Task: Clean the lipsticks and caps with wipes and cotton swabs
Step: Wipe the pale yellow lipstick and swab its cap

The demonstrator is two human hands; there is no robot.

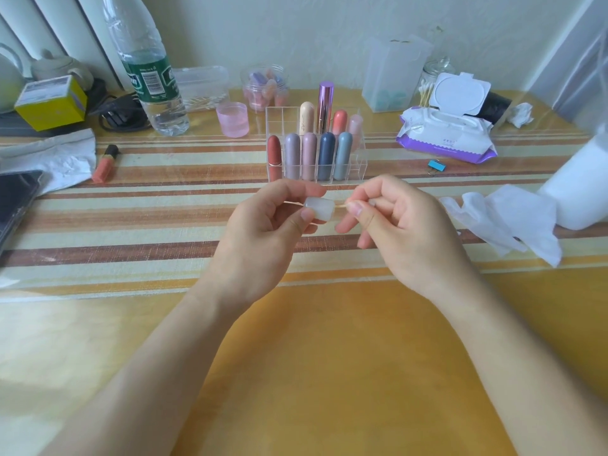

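**A:** Which step is in hand?

**B:** Swabbing out a cap, I'd judge. The left hand pinches a small translucent cap between thumb and fingers, above the striped tablecloth and just in front of the organiser. The right hand pinches the stick of a cotton swab, which runs into the cap's right end. The tip is hidden.

**A:** What does the next move call for?

**B:** Probably turning the swab around the inner wall while the left hand keeps the cap steady. The pressure should be light, since the stick is thin. After that the outside would want a wipe. I cannot tell which lipstick this cap belongs to.

**A:** Counts?

**B:** One cap and one swab are in the hands. Nine capped lipsticks stand in the clear acrylic organiser, five in the front row and four behind. A tenth, an orange lipstick, lies on the cloth well to the left. There is one wet-wipe pack with its lid flipped open, and one loose wipe spread near the right hand. One glass jar of spare swabs stands behind the pack, and its contents are too small to count.
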